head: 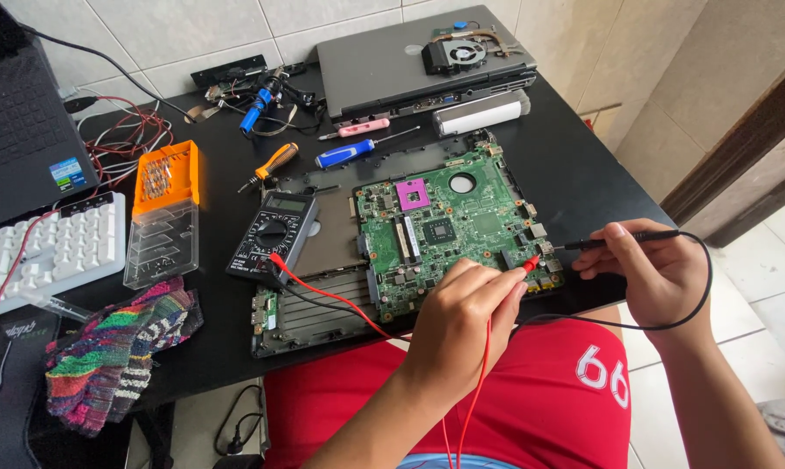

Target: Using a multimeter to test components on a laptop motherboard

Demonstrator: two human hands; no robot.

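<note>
A green laptop motherboard (449, 227) lies in an open laptop base (310, 317) on the black table (575, 165). My left hand (462, 317) pinches a red multimeter probe (531, 263), its tip on the board's right edge. My right hand (653, 269) holds a black probe (596, 244) pointing at the same edge, its black lead looping round my wrist. Both leads run to a black multimeter (272, 234) left of the board.
Behind the board lie blue (347, 153), pink (362, 128) and orange (275, 161) screwdrivers, a closed grey laptop (401, 65) with a fan (463, 52) on top, and an orange bit case (165, 208). A white keyboard (49, 252) and colourful knitted cloth (119, 347) sit left.
</note>
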